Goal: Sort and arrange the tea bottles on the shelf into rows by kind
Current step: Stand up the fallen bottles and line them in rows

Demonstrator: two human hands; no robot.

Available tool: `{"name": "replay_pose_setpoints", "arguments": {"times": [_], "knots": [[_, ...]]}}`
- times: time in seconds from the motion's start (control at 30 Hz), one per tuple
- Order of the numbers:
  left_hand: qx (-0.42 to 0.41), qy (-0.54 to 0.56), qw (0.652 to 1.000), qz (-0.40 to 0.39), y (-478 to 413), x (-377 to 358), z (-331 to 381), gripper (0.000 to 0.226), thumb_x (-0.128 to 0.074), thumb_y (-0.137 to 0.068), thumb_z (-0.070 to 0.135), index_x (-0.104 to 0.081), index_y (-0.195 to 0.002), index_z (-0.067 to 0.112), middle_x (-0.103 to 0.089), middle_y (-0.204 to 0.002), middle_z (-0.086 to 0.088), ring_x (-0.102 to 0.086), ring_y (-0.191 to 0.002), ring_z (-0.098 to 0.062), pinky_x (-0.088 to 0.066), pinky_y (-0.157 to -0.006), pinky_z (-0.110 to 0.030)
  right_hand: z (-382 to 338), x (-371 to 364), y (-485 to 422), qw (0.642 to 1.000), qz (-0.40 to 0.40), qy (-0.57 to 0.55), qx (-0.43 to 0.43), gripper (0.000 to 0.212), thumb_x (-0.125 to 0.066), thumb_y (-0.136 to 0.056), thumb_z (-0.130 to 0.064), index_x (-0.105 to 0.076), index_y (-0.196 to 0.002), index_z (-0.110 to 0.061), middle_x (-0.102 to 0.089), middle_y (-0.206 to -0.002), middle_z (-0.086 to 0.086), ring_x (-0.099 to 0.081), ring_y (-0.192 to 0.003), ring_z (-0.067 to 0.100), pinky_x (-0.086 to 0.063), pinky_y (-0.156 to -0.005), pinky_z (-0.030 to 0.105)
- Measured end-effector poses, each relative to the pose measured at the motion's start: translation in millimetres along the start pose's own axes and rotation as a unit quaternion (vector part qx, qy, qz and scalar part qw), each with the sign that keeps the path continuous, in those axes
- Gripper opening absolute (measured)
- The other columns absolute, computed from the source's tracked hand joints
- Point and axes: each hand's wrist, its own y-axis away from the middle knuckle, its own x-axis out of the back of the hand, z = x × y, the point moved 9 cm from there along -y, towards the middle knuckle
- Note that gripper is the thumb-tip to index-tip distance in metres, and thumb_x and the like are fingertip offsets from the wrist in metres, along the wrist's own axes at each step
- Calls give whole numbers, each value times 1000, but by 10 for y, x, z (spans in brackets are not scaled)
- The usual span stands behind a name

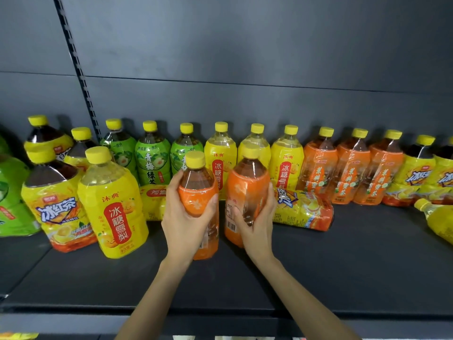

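Two orange tea bottles (199, 204) stand straight up, caps on top. The left hand (182, 217) wraps fingers around one; the right hand (255, 222) grips the other (246, 192).

Even, dim-ish light, soft shadows behind bottles (220, 153), glare on labels, wide-angle edge warp.

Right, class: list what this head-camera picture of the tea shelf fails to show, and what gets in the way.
- Head view, lying yellow bottle: right end hidden behind the left hand.
- Head view, far-left green bottle: cut off by the left edge.
- Head view, far-right lying bottle: cut off by the right edge.
- Head view, orange bottle in the right hand: label print blurred.
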Motion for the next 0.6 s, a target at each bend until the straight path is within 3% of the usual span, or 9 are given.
{"name": "replay_pose_setpoints", "arguments": {"times": [0.07, 0.27, 0.4, 0.47, 0.6], "knots": [[1, 0, 1000, 1, -3, -1, -16, 77, -62, -66, 68, -28, -132, 48, -44, -130, 17, -50, -117, -8, -50, -93, -36, 37, -72, 7, 1000, -10, -15, -9, 87, -56, -82, -58, 6, -142, -52, -13, -144, -9, -12, -134, -14, -21, -102, 3], [5, 1, 1000, 3, -3, -6, -41, 77, -62, -66, 67, -28, -132, 48, -42, -130, 18, -49, -117, -6, -49, -94, -34, 91, -173, -79, 997, -77, -9, -13, 92, -59, -85, -54, 14, -141, -50, -6, -143, -14, -9, -133, -14, -18, -101, 1], [-1, 1, 1000, 3, -2, 5, -28, 73, -62, -66, 69, -26, -129, 56, -42, -130, 19, -48, -118, -4, -49, -94, -32, 79, -124, -56, 987, -160, 29, -11, 99, -59, -83, -52, 22, -140, -48, -4, -144, -21, -9, -135, -9, -20, -108, 19], [-7, 0, 1000, 1, -9, -1, -17, 72, -62, -66, 69, -24, -127, 60, -42, -130, 19, -47, -119, -5, -49, -94, -33, 63, -29, -58, 978, -192, 78, 4, 97, -54, -83, -58, 23, -141, -47, -8, -153, -13, -10, -140, 0, -20, -112, 26], [-3, -1, 1000, 5, -2, 2, -36, 74, -62, -66, 68, -26, -130, 53, -42, -130, 17, -49, -120, -10, -49, -95, -41, 76, 205, -111, 956, -211, 198, 53, 82, -47, -91, -55, 5, -151, -31, -19, -156, 2, -16, -144, 13, -20, -116, 34]]}}
